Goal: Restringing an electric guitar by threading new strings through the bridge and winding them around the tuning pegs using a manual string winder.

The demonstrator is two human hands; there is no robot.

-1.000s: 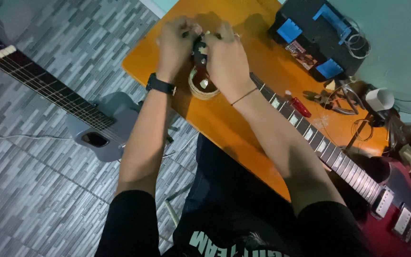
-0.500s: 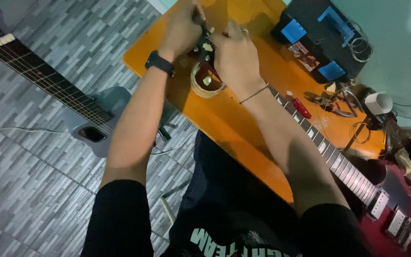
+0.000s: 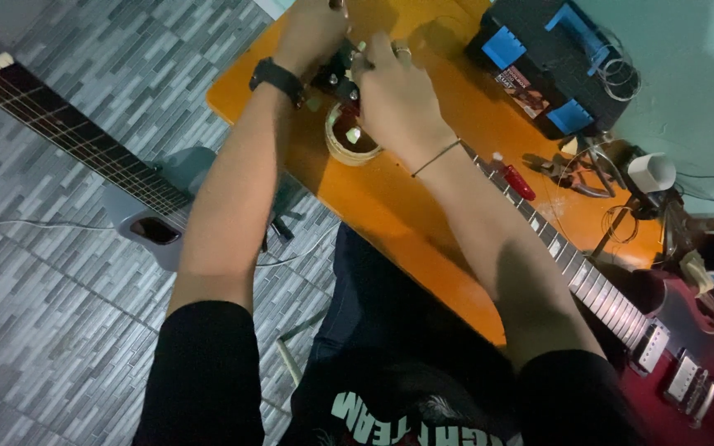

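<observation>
Both my hands meet at the far end of an orange table, over the headstock of a dark red electric guitar. My left hand, with a black watch on its wrist, grips the top of the headstock near the upper frame edge. My right hand pinches at the tuning pegs beside it. Right under the hands lies a roll of tan tape. The guitar's neck runs under my right forearm to the red body at lower right.
A black case with blue latches sits at the table's far right. A red-handled screwdriver, pliers, wire coils and a white cup lie near the neck. A grey acoustic guitar rests on the tiled floor at left.
Both hands and the headstock have slid toward the top edge of the view as the camera tilted. The left hand's fingertips are now cut off by the frame.
</observation>
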